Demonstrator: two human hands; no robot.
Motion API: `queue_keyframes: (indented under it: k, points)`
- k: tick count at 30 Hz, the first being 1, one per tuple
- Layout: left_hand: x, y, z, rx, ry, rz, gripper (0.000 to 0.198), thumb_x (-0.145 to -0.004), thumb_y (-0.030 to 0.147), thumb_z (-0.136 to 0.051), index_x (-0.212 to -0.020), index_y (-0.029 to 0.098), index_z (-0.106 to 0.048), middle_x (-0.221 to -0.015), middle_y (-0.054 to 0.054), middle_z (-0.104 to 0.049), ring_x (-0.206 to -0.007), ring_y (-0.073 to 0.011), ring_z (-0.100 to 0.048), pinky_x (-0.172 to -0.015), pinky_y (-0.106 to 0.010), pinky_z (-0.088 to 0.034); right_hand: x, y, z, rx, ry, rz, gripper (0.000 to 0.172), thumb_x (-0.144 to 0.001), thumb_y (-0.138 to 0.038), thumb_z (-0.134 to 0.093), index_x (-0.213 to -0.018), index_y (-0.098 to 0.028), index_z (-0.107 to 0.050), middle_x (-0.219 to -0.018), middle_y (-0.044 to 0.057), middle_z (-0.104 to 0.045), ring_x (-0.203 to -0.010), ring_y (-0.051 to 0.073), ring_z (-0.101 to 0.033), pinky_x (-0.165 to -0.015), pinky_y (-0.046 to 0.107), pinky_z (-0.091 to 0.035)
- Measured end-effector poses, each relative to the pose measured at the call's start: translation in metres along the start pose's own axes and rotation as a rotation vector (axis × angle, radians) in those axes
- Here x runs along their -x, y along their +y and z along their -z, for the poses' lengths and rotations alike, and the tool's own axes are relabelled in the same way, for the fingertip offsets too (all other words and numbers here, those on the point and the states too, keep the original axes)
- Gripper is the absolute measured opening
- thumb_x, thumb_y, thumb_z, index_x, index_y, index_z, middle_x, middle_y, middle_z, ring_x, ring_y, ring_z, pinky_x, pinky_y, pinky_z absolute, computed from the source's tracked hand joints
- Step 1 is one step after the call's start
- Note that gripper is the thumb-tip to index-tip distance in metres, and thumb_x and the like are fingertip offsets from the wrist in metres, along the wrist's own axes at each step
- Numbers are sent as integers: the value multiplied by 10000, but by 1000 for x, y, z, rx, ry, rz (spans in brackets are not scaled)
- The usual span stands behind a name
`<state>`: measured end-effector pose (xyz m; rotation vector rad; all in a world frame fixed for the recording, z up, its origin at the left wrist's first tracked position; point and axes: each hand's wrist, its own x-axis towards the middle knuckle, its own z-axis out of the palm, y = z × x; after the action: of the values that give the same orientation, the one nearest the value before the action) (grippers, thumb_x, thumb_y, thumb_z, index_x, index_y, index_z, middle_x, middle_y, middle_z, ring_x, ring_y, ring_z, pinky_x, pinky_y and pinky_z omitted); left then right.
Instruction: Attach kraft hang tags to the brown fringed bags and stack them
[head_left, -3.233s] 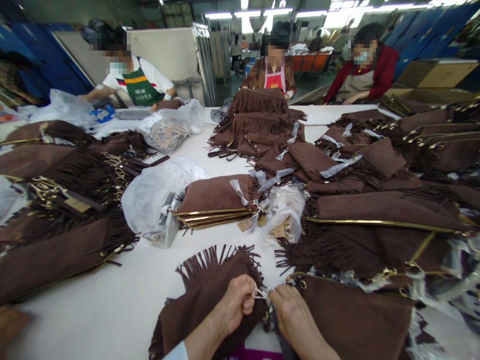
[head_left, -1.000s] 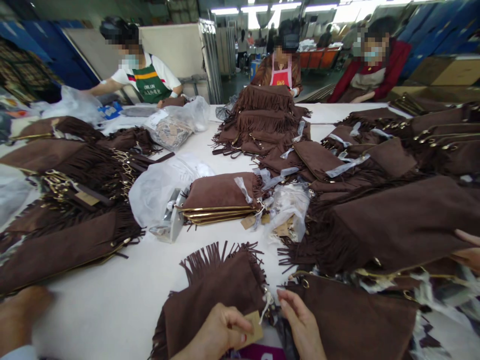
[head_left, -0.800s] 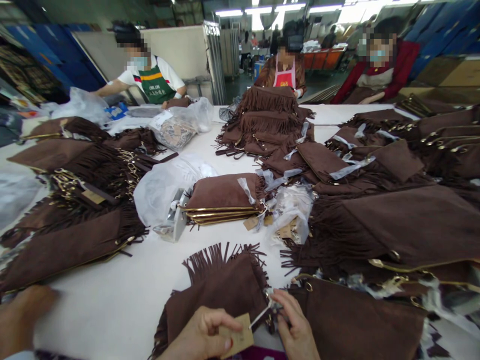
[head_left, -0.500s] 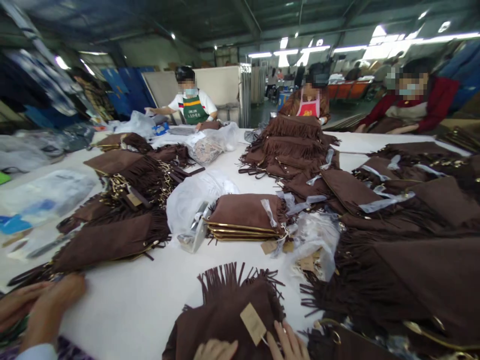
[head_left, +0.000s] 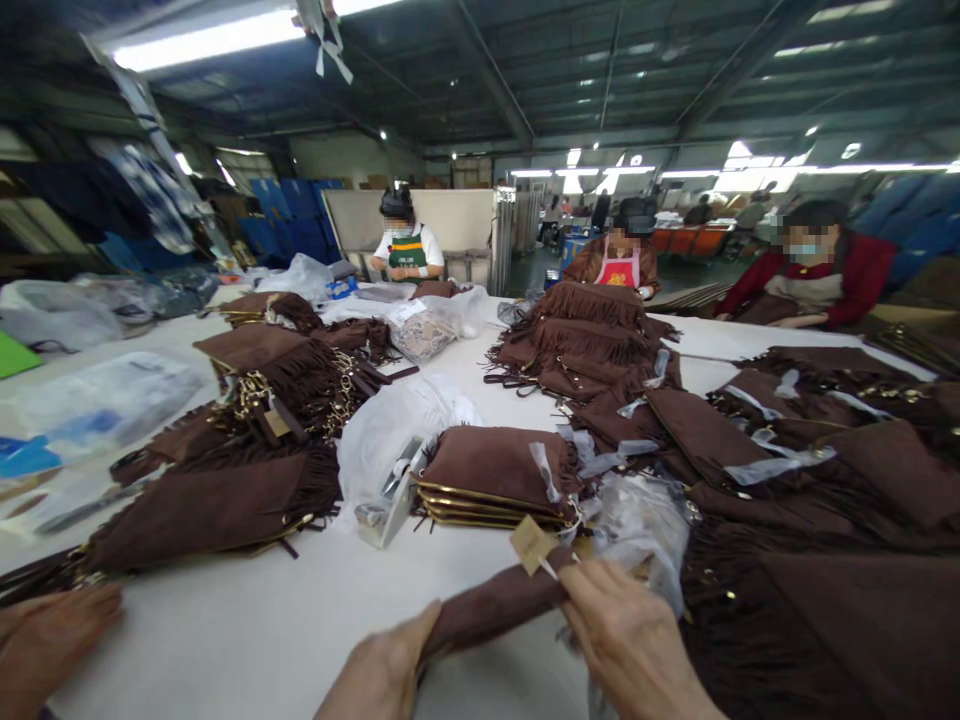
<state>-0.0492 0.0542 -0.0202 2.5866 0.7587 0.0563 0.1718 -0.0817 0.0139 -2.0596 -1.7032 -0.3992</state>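
A dark brown fringed pouch (head_left: 495,605) is held between my two hands above the white table, seen nearly edge-on. My left hand (head_left: 386,660) is closed on its left end, and my right hand (head_left: 622,625) grips its right end. A tan paper tag (head_left: 532,546) sticks up from the pouch beside my right fingers. Just beyond lies a neat stack of brown pouches (head_left: 495,465) with gold zippers along their edges. The fringe of the held pouch is hidden from this angle.
Piled brown pouches (head_left: 862,610) cover the right side. More pouches (head_left: 202,510) lie left, near a co-worker's hand (head_left: 60,635). A clear plastic bag (head_left: 645,520) and a white bag (head_left: 390,420) flank the stack on the white table (head_left: 225,640). Several people work across the table.
The pouch lay flat on the table with its tag on top and my hands resting on it; now both hands grip it, raised and tilted. The view has tipped upward.
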Motion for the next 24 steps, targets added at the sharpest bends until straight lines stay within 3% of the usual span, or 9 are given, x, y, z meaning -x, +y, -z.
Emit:
queue_keyframes:
  k: [2, 5, 8, 10, 13, 14, 17, 20, 24]
  points:
    - [-34, 13, 50, -81, 145, -129, 627, -638, -19, -304, -1194, 180, -513, -968, -42, -690, -805, -151, -655, -689, -216, -528, -33, 10, 32, 55, 89, -13, 258, -869, -146, -375, -683, -209, -541, -630, 13, -561, -616, 184, -521, -556, 284, -352]
    - [-84, 33, 111, -347, 521, -377, 543, -683, -8, -297, -1174, 75, -512, -1099, -137, -628, -991, -187, -600, -850, -301, -500, -73, 25, 69, 180, 309, 38, 217, -886, -200, -407, -835, -155, -612, -804, 62, -640, -828, 214, -572, -722, 307, -426]
    - [-128, 38, 132, -497, 723, -472, 526, -728, 10, -319, -1231, 65, -461, -1215, -156, -549, -1124, -217, -513, -954, -355, -436, -94, 45, 72, 266, 499, 59, 211, -868, -173, -447, -968, -115, -624, -952, 93, -657, -973, 241, -548, -859, 344, -432]
    - [-154, 29, 117, -533, 703, -427, 546, -754, 9, -308, -1287, 83, -399, -1290, -146, -483, -1200, -231, -437, -1004, -379, -383, -97, 61, 48, 265, 487, 15, 250, -857, -140, -441, -1032, -123, -619, -1022, 91, -648, -1039, 246, -513, -907, 366, -420]
    - [-185, 4, 65, -565, 430, -230, 608, -767, -16, -274, -1353, 148, -286, -1391, -117, -353, -1292, -243, -297, -1049, -423, -307, -85, 82, -18, 209, 178, -132, 356, -833, -80, -395, -1126, -144, -587, -1166, 85, -597, -1160, 255, -422, -930, 388, -403]
    - [-192, -4, 44, -577, 313, -159, 646, -755, -38, -260, -1361, 185, -260, -1406, -102, -329, -1297, -247, -285, -1040, -440, -311, -78, 85, -42, 204, 112, -162, 374, -805, -48, -394, -1103, -134, -604, -1157, 95, -606, -1160, 279, -422, -875, 395, -436]
    - [-198, -24, -5, -589, 197, -110, 712, -699, -86, -248, -1340, 219, -305, -1386, -112, -356, -1262, -278, -346, -982, -485, -360, -52, 87, -97, 193, 14, -231, 462, -710, 39, -371, -1024, -158, -648, -1033, 96, -672, -989, 297, -551, -734, 411, -475]
    - [-191, -33, -21, -599, 168, -137, 735, -692, -81, -249, -1357, 231, -253, -1416, -107, -296, -1292, -275, -288, -1003, -498, -320, -24, 79, -116, 192, -13, -302, 516, -702, 36, -366, -1136, -139, -584, -1155, 101, -612, -1026, 309, -535, -835, 480, -425]
    - [-177, -46, -16, -597, 229, -196, 694, -709, -58, -253, -1348, 210, -293, -1388, -127, -356, -1274, -261, -333, -980, -447, -354, 27, 65, -107, 181, 4, -322, 475, -783, -37, -364, -1228, -141, -492, -1251, 101, -531, -1188, 253, -414, -967, 435, -347]
